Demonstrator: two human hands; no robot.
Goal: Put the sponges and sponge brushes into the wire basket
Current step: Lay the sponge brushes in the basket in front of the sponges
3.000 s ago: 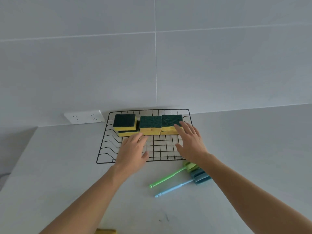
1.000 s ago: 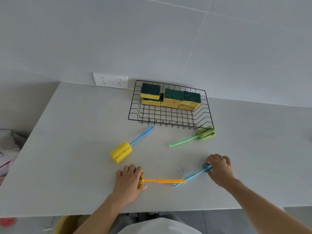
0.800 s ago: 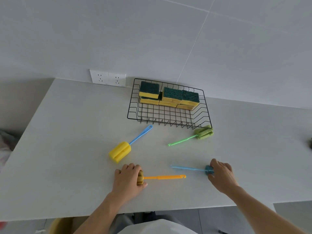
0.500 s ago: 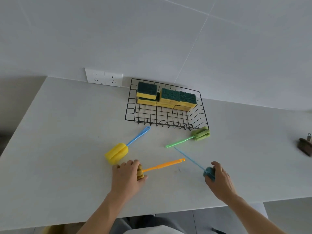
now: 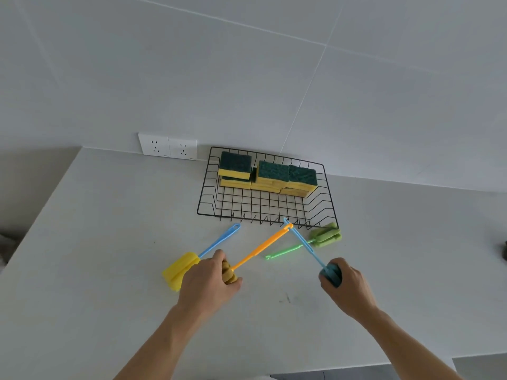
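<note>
On pale counter below tiled wall, fingers grip orange brush, blue brush.

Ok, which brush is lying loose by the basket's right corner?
Find the wire basket at the wall. Just outside its near right corner lies the green brush, untouched. It alone has a green head and green handle.
</note>
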